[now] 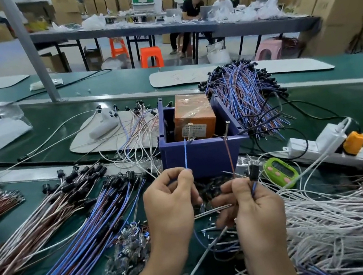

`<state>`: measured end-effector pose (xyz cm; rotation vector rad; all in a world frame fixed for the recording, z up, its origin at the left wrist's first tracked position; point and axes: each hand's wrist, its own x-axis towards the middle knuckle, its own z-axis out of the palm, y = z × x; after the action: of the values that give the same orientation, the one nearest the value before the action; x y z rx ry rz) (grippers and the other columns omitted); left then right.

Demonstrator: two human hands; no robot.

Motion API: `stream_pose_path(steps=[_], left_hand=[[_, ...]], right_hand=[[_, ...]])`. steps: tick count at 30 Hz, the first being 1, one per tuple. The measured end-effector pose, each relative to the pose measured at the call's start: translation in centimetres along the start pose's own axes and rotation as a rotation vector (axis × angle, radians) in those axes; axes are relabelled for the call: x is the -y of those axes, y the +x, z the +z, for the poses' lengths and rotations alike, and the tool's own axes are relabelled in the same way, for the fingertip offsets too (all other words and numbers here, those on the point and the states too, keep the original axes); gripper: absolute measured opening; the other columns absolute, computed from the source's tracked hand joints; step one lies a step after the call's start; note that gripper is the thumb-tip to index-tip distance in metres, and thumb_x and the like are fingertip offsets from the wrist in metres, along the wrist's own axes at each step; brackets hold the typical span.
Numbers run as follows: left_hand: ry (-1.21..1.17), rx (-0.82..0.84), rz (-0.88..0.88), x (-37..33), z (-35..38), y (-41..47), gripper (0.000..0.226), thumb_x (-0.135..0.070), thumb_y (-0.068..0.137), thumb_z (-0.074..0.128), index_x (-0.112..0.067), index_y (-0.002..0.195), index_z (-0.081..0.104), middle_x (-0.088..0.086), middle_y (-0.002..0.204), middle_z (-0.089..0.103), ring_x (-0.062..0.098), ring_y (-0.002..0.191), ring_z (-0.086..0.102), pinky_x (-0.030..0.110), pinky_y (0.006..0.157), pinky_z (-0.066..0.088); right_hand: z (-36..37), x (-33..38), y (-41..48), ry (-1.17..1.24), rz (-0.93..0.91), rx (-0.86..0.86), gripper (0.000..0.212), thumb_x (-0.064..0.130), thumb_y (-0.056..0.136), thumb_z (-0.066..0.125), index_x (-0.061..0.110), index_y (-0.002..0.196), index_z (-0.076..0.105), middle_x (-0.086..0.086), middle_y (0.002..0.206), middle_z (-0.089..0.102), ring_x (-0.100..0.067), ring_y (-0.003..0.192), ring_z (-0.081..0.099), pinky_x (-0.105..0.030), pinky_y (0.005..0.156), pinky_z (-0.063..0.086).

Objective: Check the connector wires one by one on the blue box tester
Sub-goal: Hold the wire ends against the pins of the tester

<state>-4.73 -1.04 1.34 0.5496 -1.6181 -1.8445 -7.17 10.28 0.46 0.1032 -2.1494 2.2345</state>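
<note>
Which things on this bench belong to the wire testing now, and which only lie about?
In the job: blue plastic box tester, thin blue wire in the left hand, thin brown wire in the right hand.
Lying about: green oval timer, white plastic power strip, orange plastic stool.

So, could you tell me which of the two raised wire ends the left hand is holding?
The blue wire, pinched by the left hand; the brown wire rises from the right hand instead.
</note>
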Motion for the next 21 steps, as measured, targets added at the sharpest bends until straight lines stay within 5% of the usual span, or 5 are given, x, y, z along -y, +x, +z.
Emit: stream_pose_path(steps=[14, 21], left_hand=[[-0.074, 0.056, 0.021, 0.27, 0.13, 0.23, 0.023, -0.011, 0.096, 0.068, -0.019, 0.076, 0.076, 0.007, 0.056, 0.063, 0.016, 0.049, 0.057, 0.022, 0.053, 0.051], [-0.06, 0.056, 0.038, 0.26, -0.03, 0.43, 0.021, -0.012, 0.096, 0.069, -0.017, 0.077, 0.076, 0.007, 0.056, 0.064, 0.016, 0.049, 0.056, 0.021, 0.054, 0.051]], right_hand=[[-0.47, 0.17, 0.27, 0.089, 0.011, -0.025, 0.04, 0.036, 0.108, 0.044, 0.028, 0.078, 0.069, -0.011, 0.065, 0.071, -0.023, 0.037, 0.056, -0.032, 0.04, 0.046], [-0.45, -0.02, 0.58, 0.086, 0.03, -0.008, 0.039, 0.034, 0.108, 0.044, 0.023, 0.079, 0.068, -0.012, 0.065, 0.071, -0.022, 0.038, 0.057, -0.024, 0.04, 0.043]])
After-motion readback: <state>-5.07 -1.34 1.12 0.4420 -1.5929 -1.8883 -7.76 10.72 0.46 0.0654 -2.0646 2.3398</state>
